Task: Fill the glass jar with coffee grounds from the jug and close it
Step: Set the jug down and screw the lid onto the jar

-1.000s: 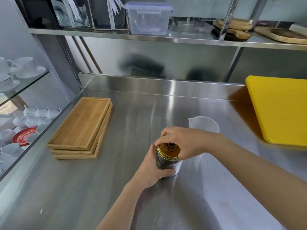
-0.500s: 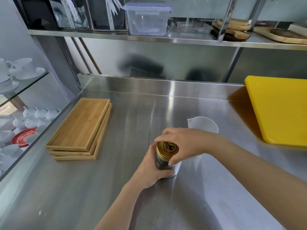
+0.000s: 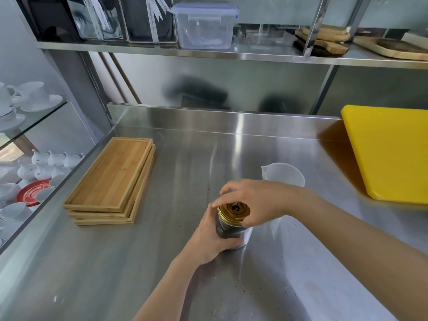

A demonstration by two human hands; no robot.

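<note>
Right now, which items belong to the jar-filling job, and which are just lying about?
In use: glass jar, gold lid, jug, left hand, right hand.
Lying about: bamboo trays, yellow board, plastic container, cups.

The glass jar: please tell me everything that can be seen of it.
The glass jar stands upright on the steel counter, in front of the clear plastic jug. Its clear wall shows dark coffee grounds inside. A gold metal lid with a dark round emblem sits on its mouth. The left hand wraps the body from the left side; the right hand grips the lid's rim from above.
</note>
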